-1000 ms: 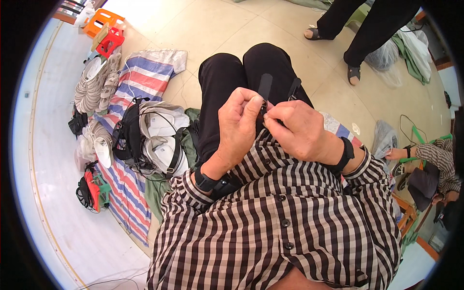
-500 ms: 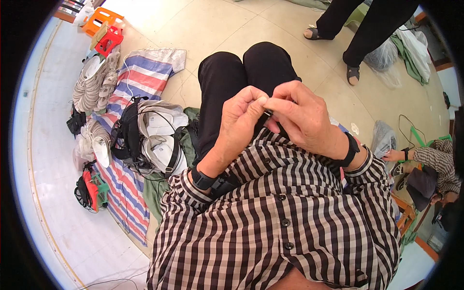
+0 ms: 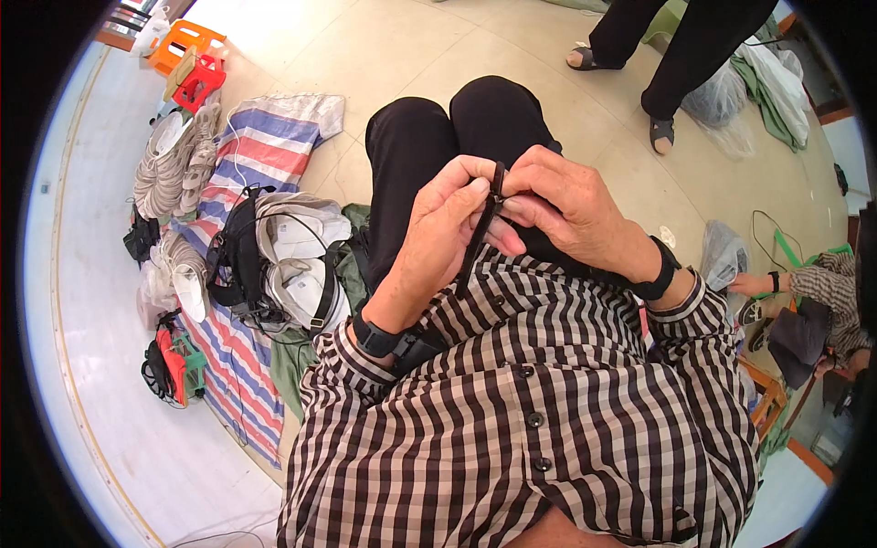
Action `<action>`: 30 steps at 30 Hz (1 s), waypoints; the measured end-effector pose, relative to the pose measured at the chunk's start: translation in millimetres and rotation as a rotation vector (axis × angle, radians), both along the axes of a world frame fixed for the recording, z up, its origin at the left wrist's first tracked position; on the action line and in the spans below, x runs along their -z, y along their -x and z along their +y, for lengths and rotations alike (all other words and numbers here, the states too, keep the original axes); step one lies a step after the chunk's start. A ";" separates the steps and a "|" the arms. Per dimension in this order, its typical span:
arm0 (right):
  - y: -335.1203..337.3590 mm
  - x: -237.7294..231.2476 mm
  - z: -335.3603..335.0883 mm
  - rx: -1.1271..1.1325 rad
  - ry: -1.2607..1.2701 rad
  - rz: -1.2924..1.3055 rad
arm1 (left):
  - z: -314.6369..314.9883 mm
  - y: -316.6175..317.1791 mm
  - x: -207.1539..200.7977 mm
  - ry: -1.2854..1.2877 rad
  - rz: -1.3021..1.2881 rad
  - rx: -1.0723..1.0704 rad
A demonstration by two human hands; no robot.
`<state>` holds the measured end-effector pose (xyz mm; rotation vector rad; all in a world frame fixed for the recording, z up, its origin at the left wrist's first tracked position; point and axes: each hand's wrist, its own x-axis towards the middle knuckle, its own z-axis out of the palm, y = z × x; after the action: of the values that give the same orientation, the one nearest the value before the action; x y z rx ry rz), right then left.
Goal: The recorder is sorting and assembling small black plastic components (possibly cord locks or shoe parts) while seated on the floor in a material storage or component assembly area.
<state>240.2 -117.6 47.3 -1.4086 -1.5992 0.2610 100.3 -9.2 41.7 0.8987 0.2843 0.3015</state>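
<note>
A narrow black strap (image 3: 479, 239) slants across the space between my hands, above my lap. A small dark fitting, perhaps a buckle, shows partway along it. My left hand (image 3: 443, 224) pinches the strap between thumb and fingers from the left side. From the other side, my right hand (image 3: 575, 203) closes its thumb and forefinger on the strap near its upper end. The strap's lower end hangs free toward my checked shirt (image 3: 438, 402). Below the hands are my black trousers (image 3: 411, 146).
To my left, a striped sheet (image 3: 274, 151) lies beneath a black bag (image 3: 239, 247) and pale cap-like pieces (image 3: 297, 228). Stacked beige pieces (image 3: 164, 164) and red (image 3: 199, 84) and orange stools (image 3: 187, 46) stand beyond. A person's legs (image 3: 703, 55) are far right; another person's hand (image 3: 751, 284) touches a clear bag (image 3: 722, 256).
The strap, mostly hidden between my fingers before, now shows along its length. My hands have parted slightly, and the left one has turned a little.
</note>
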 end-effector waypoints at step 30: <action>10.9 -7.0 -6.3 -0.049 -0.084 0.010 | 5.0 4.6 12.0 -0.525 -0.274 -0.176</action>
<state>229.2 -123.8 54.3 -1.3038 -1.6201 0.2268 95.7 -4.2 29.7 1.3345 0.0248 0.6758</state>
